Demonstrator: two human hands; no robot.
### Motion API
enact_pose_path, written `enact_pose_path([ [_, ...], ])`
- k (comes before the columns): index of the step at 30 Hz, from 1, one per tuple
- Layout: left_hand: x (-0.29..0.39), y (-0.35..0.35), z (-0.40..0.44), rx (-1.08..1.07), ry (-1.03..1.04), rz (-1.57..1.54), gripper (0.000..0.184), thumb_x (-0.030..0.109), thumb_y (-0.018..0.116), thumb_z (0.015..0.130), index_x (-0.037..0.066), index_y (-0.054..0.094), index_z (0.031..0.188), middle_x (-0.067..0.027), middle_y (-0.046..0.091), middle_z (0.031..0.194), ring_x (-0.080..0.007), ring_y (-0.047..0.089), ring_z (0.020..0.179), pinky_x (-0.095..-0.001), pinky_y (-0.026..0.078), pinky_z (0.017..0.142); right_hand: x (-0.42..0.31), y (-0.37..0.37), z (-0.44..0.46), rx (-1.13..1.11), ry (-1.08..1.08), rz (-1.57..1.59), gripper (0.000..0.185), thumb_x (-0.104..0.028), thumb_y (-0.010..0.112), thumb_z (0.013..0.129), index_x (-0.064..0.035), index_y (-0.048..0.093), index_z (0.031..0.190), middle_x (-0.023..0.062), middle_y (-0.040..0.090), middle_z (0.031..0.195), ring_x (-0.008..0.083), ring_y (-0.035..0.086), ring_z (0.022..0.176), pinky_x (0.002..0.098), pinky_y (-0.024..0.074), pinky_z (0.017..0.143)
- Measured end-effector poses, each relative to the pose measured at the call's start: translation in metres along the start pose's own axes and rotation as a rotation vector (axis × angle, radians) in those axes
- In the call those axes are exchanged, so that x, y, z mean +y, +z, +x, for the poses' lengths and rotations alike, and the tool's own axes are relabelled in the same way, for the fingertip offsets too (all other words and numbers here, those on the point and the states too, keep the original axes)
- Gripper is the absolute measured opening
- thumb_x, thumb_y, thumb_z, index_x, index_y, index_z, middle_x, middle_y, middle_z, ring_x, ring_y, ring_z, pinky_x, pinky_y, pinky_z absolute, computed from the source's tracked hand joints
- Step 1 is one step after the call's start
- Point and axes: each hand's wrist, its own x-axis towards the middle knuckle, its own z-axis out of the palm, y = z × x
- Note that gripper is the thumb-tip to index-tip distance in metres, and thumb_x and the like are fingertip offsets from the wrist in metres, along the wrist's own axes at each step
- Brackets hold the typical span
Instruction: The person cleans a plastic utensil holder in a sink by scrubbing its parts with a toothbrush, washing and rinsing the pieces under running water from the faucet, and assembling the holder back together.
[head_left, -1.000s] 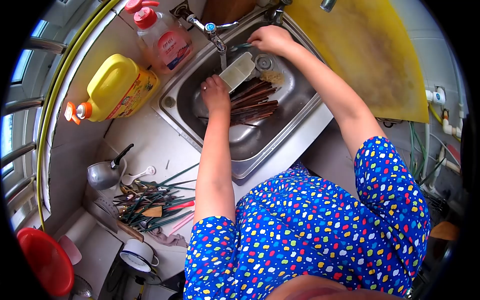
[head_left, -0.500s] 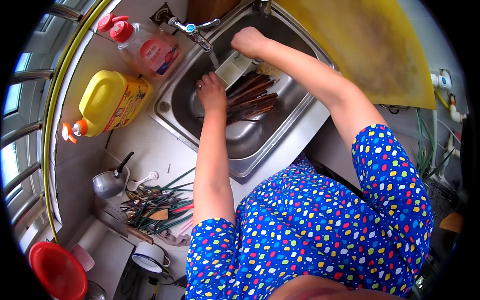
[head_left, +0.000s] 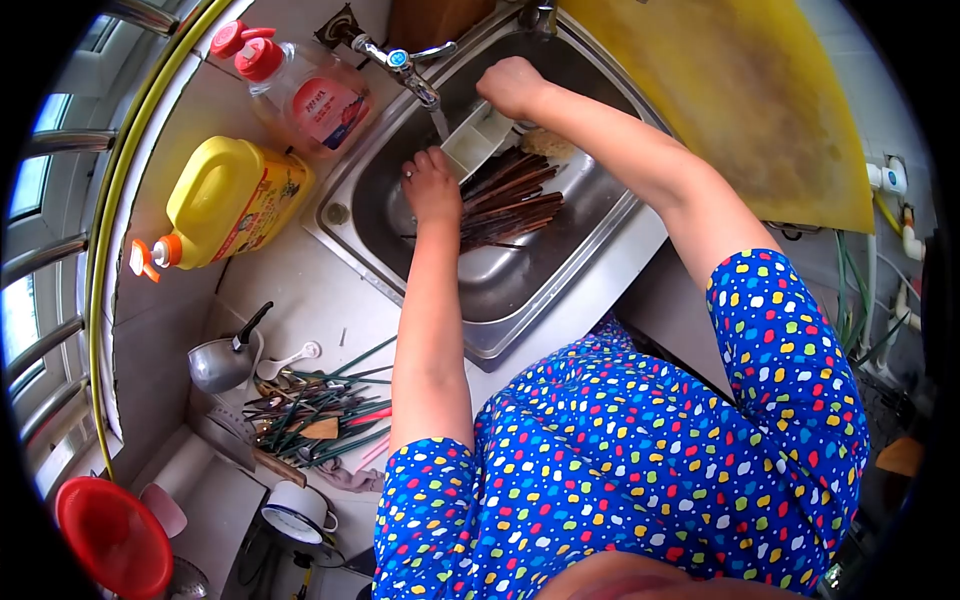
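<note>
Pale, box-shaped container [head_left: 474,146], internally divided — held in the sink [head_left: 490,268] beside the tap [head_left: 427,95]. Long axis runs diagonally, lower left to upper right of the view. Left hand [head_left: 432,183] grips its lower end, forearm extended. Right hand [head_left: 512,87] curls near the upper end; fingers largely hidden — grip cannot be told.

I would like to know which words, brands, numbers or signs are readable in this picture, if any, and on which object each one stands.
No text is readable with certainty.
Clear pump bottle: pale marks on its red label, too small and blurred to read.
Yellow jug: printed label, too small and blurred to read.
Tap: any marking on its blue disc is too small to read.
</note>
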Motion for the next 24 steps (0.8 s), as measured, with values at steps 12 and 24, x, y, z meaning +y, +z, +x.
enact_pose_path([
  [12, 0.0, 0.001, -0.001, -0.023, -0.001, 0.014, 0.044, 0.01, 0.061, 0.069, 0.004, 0.04, 0.108, -0.0134, 0.046, 0.101, -0.0324, 0.05, 0.094, -0.0414, 0.047, 0.077, -0.005, -0.002, 0.001, 0.086, -0.037, 0.013, 0.01, -0.013, 0.059, 0.068, -0.0104, 0.069, 0.07, 0.0097, 0.067, 0.075, 0.0282, 0.065, 0.076, 0.0389, 0.052, 0.063],
  [24, 0.002, -0.007, -0.002, -0.044, -0.005, -0.004, 0.045, 0.008, 0.062, 0.068, 0.004, 0.039, 0.107, -0.0134, 0.046, 0.1, -0.0325, 0.05, 0.094, -0.0421, 0.049, 0.075, -0.001, -0.001, -0.018, 0.09, 0.219, 0.282, 0.015, -0.011, 0.057, 0.07, -0.0077, 0.07, 0.078, 0.0109, 0.068, 0.083, 0.0293, 0.066, 0.081, 0.0399, 0.0525, 0.069],
])
